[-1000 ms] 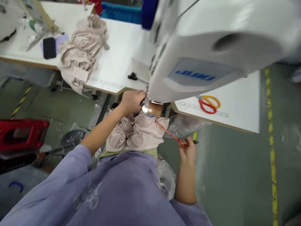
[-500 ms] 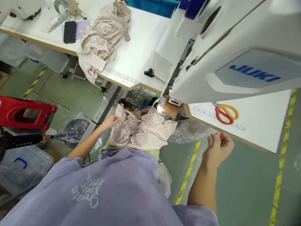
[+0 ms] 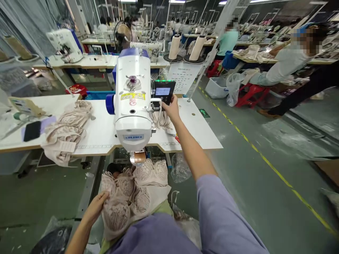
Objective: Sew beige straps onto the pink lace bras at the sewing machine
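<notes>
Beige lace bras (image 3: 144,195) lie in a pile on my lap, below the white sewing machine (image 3: 133,123). At the pile's left edge, my left hand (image 3: 98,204) is closed on the fabric of a bra. My right hand (image 3: 171,108) reaches up to the machine's small black control panel (image 3: 164,91), which has a lit screen. The thumb is at the panel's lower edge and the other fingers are at its right side, partly hidden. Beige straps (image 3: 162,120) lie on the table just under that hand.
More beige bras (image 3: 67,128) and a black phone (image 3: 32,131) lie on the white table (image 3: 102,123) to the left. Scissors (image 3: 177,137) rest near the front edge, partly behind my right forearm. Two thread cones (image 3: 174,47) stand behind. Co-workers (image 3: 291,67) sit at the right.
My view has swung up from my lap to the room. My right hand has gone from beside the table's right front edge up to the control panel. My left hand stays on the bras.
</notes>
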`<state>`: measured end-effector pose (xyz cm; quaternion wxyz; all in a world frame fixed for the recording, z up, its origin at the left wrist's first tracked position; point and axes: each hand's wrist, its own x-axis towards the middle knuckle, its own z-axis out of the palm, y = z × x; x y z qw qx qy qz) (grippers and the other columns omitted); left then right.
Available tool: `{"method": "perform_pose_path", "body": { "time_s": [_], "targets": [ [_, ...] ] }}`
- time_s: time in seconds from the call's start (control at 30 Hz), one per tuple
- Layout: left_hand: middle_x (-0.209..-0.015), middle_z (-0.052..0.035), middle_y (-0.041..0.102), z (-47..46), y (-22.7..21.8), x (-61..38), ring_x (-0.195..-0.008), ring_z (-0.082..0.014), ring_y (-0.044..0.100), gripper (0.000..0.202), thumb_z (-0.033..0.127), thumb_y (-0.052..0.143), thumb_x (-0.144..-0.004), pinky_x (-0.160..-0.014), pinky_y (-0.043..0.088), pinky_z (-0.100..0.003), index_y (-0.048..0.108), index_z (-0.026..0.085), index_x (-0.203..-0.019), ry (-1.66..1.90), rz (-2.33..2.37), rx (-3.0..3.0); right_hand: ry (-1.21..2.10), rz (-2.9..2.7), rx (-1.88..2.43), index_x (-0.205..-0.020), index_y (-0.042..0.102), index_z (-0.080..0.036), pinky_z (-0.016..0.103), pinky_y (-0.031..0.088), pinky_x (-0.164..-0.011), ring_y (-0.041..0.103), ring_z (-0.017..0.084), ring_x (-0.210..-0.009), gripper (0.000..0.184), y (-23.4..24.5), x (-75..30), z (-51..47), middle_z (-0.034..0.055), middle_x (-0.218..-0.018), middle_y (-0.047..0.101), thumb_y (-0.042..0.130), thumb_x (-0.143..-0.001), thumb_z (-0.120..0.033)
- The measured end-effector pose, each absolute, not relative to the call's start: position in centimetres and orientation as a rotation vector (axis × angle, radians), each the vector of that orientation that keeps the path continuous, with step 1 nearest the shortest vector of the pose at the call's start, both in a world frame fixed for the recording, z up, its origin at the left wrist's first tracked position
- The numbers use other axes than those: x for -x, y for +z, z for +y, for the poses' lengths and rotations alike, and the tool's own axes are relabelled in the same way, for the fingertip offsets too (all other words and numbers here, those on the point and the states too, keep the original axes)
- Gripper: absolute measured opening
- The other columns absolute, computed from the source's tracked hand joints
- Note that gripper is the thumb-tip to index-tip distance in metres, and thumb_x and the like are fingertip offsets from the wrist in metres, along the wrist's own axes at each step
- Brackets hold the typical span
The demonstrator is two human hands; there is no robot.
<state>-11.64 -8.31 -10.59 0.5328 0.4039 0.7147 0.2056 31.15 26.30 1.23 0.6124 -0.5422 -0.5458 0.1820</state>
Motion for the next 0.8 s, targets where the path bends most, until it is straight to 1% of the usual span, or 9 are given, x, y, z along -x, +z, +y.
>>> {"method": "perform_pose_path", "body": {
  "time_s": [0.17,0.33,0.43,0.53,0.63,0.67,0.73,0.77,0.8],
  "targets": [
    [-0.061,0.0032,0.046,-9.8,-11.4,13.1,-0.063,-0.0196,0.049,0.069,0.092,0.055,-0.063,-0.065,0.044,-0.031,0.046,0.023,-0.065,0.551,1.631,-1.033,0.462,-1.244,1.332,-0.129,0.047,-0.018,0.046,0.043,-0.107,0.057,0.025,-0.116,0.072,1.6,-31.2,27.8,0.0140,-0.131,0.061,0.078,-0.069,-0.043],
    [-0.058,0.0027,0.037,-10.4,-11.1,12.4,-0.059,-0.0193,0.043,0.074,0.097,0.040,-0.067,-0.060,0.041,-0.031,0.038,0.024,-0.059,0.532,1.747,-1.213,0.545,-1.211,1.215,-0.117,0.050,-0.018,0.042,0.046,-0.101,0.059,0.022,-0.108,0.063,1.3,-31.4,28.0,0.0104,-0.121,0.064,0.078,-0.068,-0.045],
    [-0.057,0.0040,0.031,-10.6,-9.7,11.1,-0.054,-0.0165,0.037,0.071,0.093,0.036,-0.074,-0.055,0.035,-0.029,0.037,0.024,-0.058,0.488,1.731,-1.292,0.648,-1.178,1.195,-0.116,0.049,-0.019,0.040,0.047,-0.098,0.059,0.022,-0.107,0.064,1.8,-31.4,28.2,0.0081,-0.119,0.063,0.080,-0.066,-0.045],
    [-0.058,0.0033,0.033,-10.2,-7.5,8.8,-0.055,-0.0161,0.038,0.068,0.089,0.033,-0.080,-0.056,0.034,-0.028,0.035,0.024,-0.059,0.552,1.714,-1.402,0.583,-1.106,1.293,-0.115,0.049,-0.021,0.043,0.045,-0.102,0.055,0.023,-0.109,0.063,2.4,-31.0,26.8,0.0078,-0.119,0.060,0.081,-0.065,-0.043],
    [-0.059,0.0029,0.036,-9.0,-4.9,5.6,-0.057,-0.0160,0.040,0.063,0.082,0.033,-0.086,-0.057,0.034,-0.028,0.034,0.024,-0.061,0.648,1.661,-1.503,0.387,-1.029,1.386,-0.109,0.053,-0.020,0.044,0.043,-0.103,0.052,0.024,-0.109,0.051,2.0,-29.6,20.9,0.0094,-0.116,0.058,0.077,-0.071,-0.045],
    [-0.059,0.0031,0.035,-8.6,-4.0,4.4,-0.057,-0.0154,0.039,0.060,0.078,0.033,-0.088,-0.057,0.033,-0.027,0.033,0.024,-0.062,0.675,1.632,-1.535,0.426,-1.054,1.379,-0.105,0.055,-0.020,0.043,0.045,-0.100,0.054,0.023,-0.104,0.043,1.6,-28.9,17.8,0.0085,-0.110,0.059,0.073,-0.077,-0.047],
    [-0.059,0.0034,0.036,-7.6,-2.3,1.8,-0.057,-0.0143,0.038,0.054,0.068,0.033,-0.094,-0.057,0.031,-0.027,0.030,0.023,-0.063,0.706,1.541,-1.614,0.832,-1.273,1.305,-0.093,0.060,-0.021,0.040,0.050,-0.090,0.058,0.020,-0.087,0.035,0.3,-27.2,10.6,0.0044,-0.092,0.062,0.059,-0.089,-0.056],
    [-0.060,0.0033,0.037,-7.2,-1.5,0.6,-0.057,-0.0140,0.039,0.052,0.063,0.033,-0.096,-0.057,0.030,-0.027,0.030,0.023,-0.063,0.710,1.483,-1.652,1.116,-1.466,1.197,-0.091,0.062,-0.021,0.039,0.051,-0.087,0.059,0.020,-0.084,0.042,-0.5,-26.3,6.8,0.0042,-0.088,0.063,0.053,-0.092,-0.062],
    [-0.060,0.0032,0.038,-6.9,-0.8,-0.7,-0.058,-0.0138,0.040,0.049,0.058,0.033,-0.098,-0.058,0.029,-0.027,0.031,0.023,-0.064,0.699,1.421,-1.684,1.396,-1.682,1.007,-0.095,0.066,-0.020,0.038,0.052,-0.086,0.062,0.021,-0.086,0.048,-1.4,-25.4,3.2,0.0057,-0.092,0.066,0.053,-0.091,-0.067]
  ]
}}
